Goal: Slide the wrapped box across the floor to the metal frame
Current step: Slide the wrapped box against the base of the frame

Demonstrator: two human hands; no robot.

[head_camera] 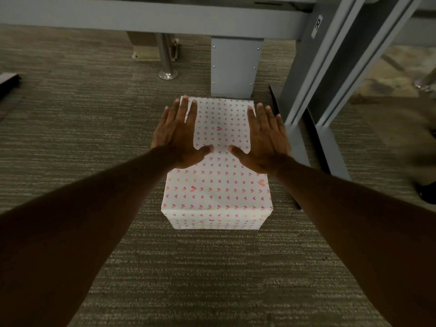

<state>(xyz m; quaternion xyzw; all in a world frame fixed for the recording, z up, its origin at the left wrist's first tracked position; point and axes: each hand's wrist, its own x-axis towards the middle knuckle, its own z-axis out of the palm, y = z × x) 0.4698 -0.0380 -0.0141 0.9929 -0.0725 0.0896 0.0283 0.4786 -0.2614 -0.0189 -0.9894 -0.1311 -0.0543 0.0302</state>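
The wrapped box (217, 187), in white paper with small pink and orange hearts, lies on the carpet in the middle of the view. Its far end meets the foot of the grey metal frame's short post (233, 67). My left hand (177, 135) lies flat over the box's left top edge with fingers spread. My right hand (266, 140) lies flat over the right top edge, fingers spread too. Both thumbs point inward across the top. Neither hand curls around the box.
A grey crossbeam (153, 17) runs across the back. A slanted grey upright (330, 79) with a foot (330, 149) stands right of the box. A chrome leg (166, 64) stands behind on the left. A dark object (7, 83) lies at the left edge. Grey carpet (212, 267) surrounds everything.
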